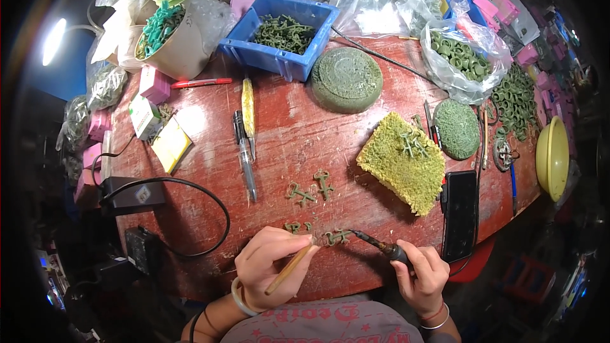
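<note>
My left hand (pixel 270 265) pinches a thin wooden-handled tool (pixel 289 270) near the table's front edge; its working end is hidden by the fingers. A corded soldering-iron-like pen (pixel 386 248) with a black grip and slim dark tip is closed in my right hand (pixel 424 278). Its tip points left, at or just above a small branched green piece (pixel 338 237); I cannot tell whether they touch. More small green pieces (pixel 300 194) lie beyond my left hand, one upright-looking piece (pixel 323 184) among them. Beside the left fingers sits another green piece (pixel 293 227), partly hidden.
A yellow crumbly-surfaced pad (pixel 400 168) bears green pieces. Behind are a blue bin (pixel 279 63), a round green block (pixel 347 80) and a bag of green rings (pixel 467 60). Pens (pixel 246 159) and a black cord (pixel 210 200) lie left; a phone (pixel 459 216) and yellow bowl (pixel 551 159) right.
</note>
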Tool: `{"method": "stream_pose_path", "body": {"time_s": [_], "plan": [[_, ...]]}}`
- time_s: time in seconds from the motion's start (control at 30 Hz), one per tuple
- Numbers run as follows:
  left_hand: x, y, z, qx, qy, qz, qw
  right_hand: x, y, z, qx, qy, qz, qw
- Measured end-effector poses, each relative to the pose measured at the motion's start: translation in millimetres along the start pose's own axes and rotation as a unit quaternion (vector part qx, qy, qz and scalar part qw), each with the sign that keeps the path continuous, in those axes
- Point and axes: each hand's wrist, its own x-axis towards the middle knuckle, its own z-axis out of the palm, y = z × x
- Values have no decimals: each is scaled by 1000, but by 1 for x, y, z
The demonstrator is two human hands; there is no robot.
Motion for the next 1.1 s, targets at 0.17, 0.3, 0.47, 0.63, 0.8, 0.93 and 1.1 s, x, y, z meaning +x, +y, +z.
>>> {"method": "stream_pose_path", "body": {"time_s": [0.17,0.3,0.47,0.63,0.8,0.93,1.1], "plan": [[-7,0,-2,-19,-7,10,1000,15,-8,9,24,-4,8,1000],[-5,1,-1,-12,-11,18,1000,34,-20,20,149,12,45,988],[-4,-1,3,-13,-3,7,1000,43,-30,35,168,1,54,984],[-7,-2,1,-38,-14,-21,999,38,-26,25,137,19,36,990],[-15,-4,-2,-57,-31,6,998,27,-15,14,108,12,50,993],[-24,-4,-5,-85,-8,-8,996,24,-12,19,78,31,-6,996],[-34,-4,1,-116,14,-42,992,22,-12,22,60,37,-18,997]]}}
